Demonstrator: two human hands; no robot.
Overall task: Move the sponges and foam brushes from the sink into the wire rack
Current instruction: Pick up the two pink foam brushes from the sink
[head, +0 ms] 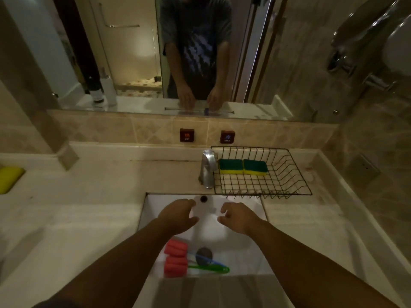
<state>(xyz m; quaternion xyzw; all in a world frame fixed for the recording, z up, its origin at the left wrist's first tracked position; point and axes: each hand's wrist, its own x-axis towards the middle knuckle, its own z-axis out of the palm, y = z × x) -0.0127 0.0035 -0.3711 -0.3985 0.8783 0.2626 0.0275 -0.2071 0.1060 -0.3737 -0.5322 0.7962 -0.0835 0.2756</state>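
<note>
Two green-and-yellow sponges (243, 166) lie side by side at the back left of the black wire rack (287, 174), which stands on the counter to the right of the tap. In the white sink (244, 241), two pink foam brushes lie near the drain: one with a blue handle (175, 247) and one with a green handle (175, 266). My left hand (178, 215) and my right hand (239, 215) hover over the far half of the sink, fingers loosely curled and apart, holding nothing. Both hands are above and beyond the brushes.
A chrome tap (208, 168) stands just left of the rack. Hot and cold buttons (186, 135) sit on the tiled wall under a mirror. A yellow-green object (10, 178) lies at the counter's far left. Two bottles (103, 88) stand by the mirror.
</note>
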